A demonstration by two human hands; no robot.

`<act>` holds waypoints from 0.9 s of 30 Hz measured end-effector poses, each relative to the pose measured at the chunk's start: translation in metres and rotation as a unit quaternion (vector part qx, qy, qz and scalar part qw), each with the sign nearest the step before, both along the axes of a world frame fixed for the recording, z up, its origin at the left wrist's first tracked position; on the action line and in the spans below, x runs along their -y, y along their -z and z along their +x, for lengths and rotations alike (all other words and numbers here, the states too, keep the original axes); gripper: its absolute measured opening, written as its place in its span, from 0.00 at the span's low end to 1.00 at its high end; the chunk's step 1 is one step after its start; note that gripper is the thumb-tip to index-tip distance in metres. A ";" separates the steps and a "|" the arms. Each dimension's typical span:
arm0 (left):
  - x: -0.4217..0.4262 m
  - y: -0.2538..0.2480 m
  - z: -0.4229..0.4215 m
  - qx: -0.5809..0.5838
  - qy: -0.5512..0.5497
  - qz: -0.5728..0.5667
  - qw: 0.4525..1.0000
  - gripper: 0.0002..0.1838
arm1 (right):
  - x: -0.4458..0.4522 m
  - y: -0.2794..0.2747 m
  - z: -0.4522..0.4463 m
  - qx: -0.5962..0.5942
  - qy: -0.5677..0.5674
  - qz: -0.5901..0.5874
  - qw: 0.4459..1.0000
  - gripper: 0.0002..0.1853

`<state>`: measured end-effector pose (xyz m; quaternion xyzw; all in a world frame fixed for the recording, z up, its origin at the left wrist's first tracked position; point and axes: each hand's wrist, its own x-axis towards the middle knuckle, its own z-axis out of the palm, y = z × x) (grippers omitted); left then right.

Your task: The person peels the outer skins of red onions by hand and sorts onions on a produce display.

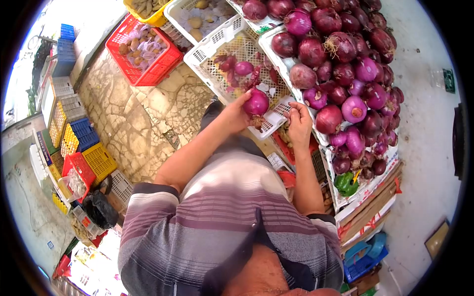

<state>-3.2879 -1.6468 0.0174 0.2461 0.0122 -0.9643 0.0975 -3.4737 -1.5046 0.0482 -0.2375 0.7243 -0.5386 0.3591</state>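
Note:
My left hand (237, 115) is closed around a peeled, shiny red onion (256, 102), its dry roots pointing down toward me. Right of it, my right hand (298, 121) is held apart from the onion, with its fingers curled and pressed together. Whatever those fingers pinch, if anything, is too small to make out. Beneath the hands stands a white plastic crate (207, 74) with a small red onion (243, 68) and loose purple skins in it. Close by on the right rises a large pile of red onions (340, 74).
A red crate (163, 74) with net-wrapped produce stands on the stone floor (143, 118). Behind it are a yellow crate (157, 19) and a white crate of potatoes (180, 22). A green pepper-like thing (345, 184) lies at the pile's near end. Stacked crates (98, 160) line the left.

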 end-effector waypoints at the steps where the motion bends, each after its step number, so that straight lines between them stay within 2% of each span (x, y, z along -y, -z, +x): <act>1: 0.000 -0.002 -0.001 0.004 -0.011 -0.018 1.000 0.25 | 0.001 0.002 0.007 -0.014 0.003 0.005 1.000 0.10; 3: -0.003 -0.005 -0.008 0.010 -0.028 -0.053 0.998 0.25 | 0.003 -0.009 0.023 -0.039 -0.022 -0.019 0.999 0.11; 4: -0.004 -0.002 -0.010 0.009 -0.040 -0.069 0.997 0.25 | 0.002 -0.011 0.027 -0.046 -0.049 0.028 0.997 0.12; 6: -0.006 0.008 -0.015 0.005 -0.063 -0.103 0.993 0.25 | 0.008 -0.027 0.040 -0.140 -0.098 0.062 0.983 0.14; 10: -0.008 0.014 -0.023 0.029 -0.107 -0.164 0.980 0.31 | 0.019 -0.005 0.058 -0.207 -0.080 0.045 0.974 0.20; 12: -0.008 0.017 -0.028 0.044 -0.111 -0.187 0.975 0.32 | 0.017 0.003 0.057 -0.184 -0.115 0.070 0.974 0.17; 14: 0.000 0.009 -0.025 0.011 -0.079 -0.190 0.978 0.27 | 0.012 0.016 0.055 -0.129 -0.122 0.072 0.981 0.14; 15: 0.006 0.003 -0.022 0.000 -0.067 -0.194 0.979 0.25 | 0.013 0.004 0.052 -0.177 -0.143 0.033 0.973 0.11; 18: 0.006 -0.012 -0.015 0.074 -0.044 -0.198 0.977 0.28 | 0.010 -0.010 0.051 -0.229 -0.166 -0.004 0.959 0.08; 21: 0.013 -0.018 -0.022 0.048 -0.029 -0.163 0.985 0.27 | 0.009 -0.015 0.052 -0.280 -0.206 -0.055 0.936 0.07; 27: 0.013 -0.013 -0.024 0.126 0.024 -0.172 0.977 0.22 | 0.010 -0.025 0.053 -0.301 -0.274 -0.013 0.913 0.07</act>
